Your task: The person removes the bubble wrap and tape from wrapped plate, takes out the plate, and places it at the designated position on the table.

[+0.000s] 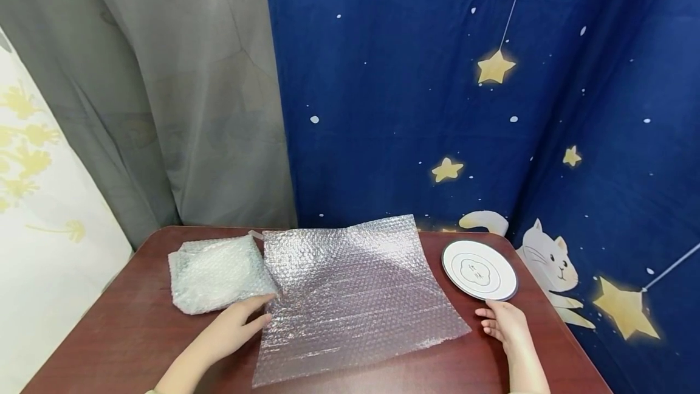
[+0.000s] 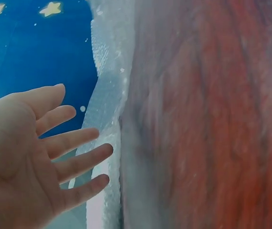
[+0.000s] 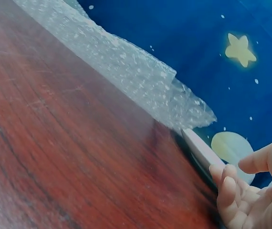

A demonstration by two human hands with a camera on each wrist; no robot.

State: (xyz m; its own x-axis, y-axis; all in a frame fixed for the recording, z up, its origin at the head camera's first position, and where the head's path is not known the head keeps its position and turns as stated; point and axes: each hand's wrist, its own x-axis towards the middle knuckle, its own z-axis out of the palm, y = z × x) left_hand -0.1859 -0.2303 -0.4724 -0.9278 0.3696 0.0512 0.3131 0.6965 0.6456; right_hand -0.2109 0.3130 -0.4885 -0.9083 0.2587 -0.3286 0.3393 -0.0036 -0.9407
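Note:
A large sheet of bubble wrap (image 1: 355, 303) lies spread across the middle of the table. My left hand (image 1: 240, 324) is at its left edge, fingers spread and relaxed in the left wrist view, with nothing held. Just beyond that hand sits a bundle wrapped in bubble wrap (image 1: 219, 272); what is inside cannot be made out. A white plate with a dark rim (image 1: 480, 269) and a printed design lies at the right. At the plate's near edge is my right hand (image 3: 250, 195), fingers loosely bent and thumb apart; whether a fingertip touches the rim is unclear.
The reddish-brown wooden table (image 1: 426, 369) has a rounded far edge. Behind it hang a grey curtain (image 1: 208, 90) and a blue curtain with stars (image 1: 394, 78). A pale curtain (image 1: 44, 230) hangs at the left.

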